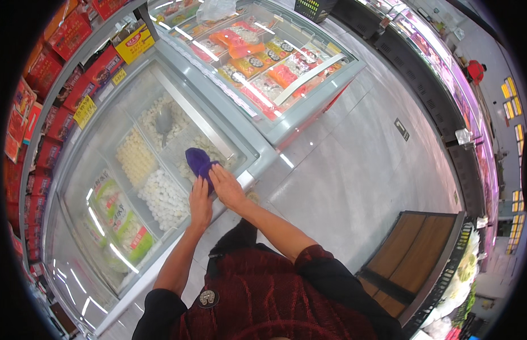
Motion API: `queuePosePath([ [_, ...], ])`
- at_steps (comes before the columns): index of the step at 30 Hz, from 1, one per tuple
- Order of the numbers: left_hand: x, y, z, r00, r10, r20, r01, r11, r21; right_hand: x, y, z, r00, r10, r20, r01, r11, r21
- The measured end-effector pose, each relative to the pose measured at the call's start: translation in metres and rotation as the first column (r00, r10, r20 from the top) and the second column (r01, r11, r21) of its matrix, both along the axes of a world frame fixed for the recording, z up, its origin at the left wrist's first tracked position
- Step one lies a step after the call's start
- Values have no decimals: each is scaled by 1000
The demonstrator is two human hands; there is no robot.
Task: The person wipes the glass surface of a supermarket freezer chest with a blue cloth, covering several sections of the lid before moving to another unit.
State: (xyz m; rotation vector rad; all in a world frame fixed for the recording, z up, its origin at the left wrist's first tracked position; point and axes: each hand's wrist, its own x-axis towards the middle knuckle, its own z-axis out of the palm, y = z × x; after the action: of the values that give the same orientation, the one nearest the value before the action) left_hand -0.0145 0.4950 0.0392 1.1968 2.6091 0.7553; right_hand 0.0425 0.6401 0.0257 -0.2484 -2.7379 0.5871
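A purple cloth (198, 159) lies bunched at the front edge of a chest freezer (245, 180) with a glass top. My left hand (201, 206) has its fingers on the lower end of the cloth. From the right, my right hand (227, 187) grips the cloth near its narrow middle. Under the glass, white balls (164, 199) and pale yellow pieces (136, 158) fill separate compartments. A scoop (164, 123) rests among pale frozen food at the back. Green and white packages (123, 221) lie in the left part.
Another freezer (308, 112) with orange food packets adjoins at the back right. Shelves of red boxes (95, 70) line the left. A wooden-panelled stand (410, 250) with produce is at right. A lit display counter (442, 80) runs beyond the tiled floor, with a person (475, 72) in red behind it.
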Motion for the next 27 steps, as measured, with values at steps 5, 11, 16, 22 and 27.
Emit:
queuePosePath([
  [5, 28, -12, 10, 924, 161, 346, -228, 960, 165, 28, 39, 49, 935, 247, 253, -54, 806, -590],
  [11, 0, 96, 110, 905, 62, 422, -256, 870, 421, 35, 122, 101, 988, -114, 102, 140, 402, -905],
  [16, -1, 199, 104, 981, -159, 114, 100, 909, 404, 46, 190, 107, 868, -421, -264, 255, 834, -490],
  [22, 25, 281, 19, 988, -157, 0, 154, 965, -213, 63, 236, 23, 952, -293, 87, 306, 928, -212],
  [27, 13, 335, -7, 962, -272, 29, 269, 960, 81, 76, 299, 12, 956, -283, 79, 292, 944, -150],
])
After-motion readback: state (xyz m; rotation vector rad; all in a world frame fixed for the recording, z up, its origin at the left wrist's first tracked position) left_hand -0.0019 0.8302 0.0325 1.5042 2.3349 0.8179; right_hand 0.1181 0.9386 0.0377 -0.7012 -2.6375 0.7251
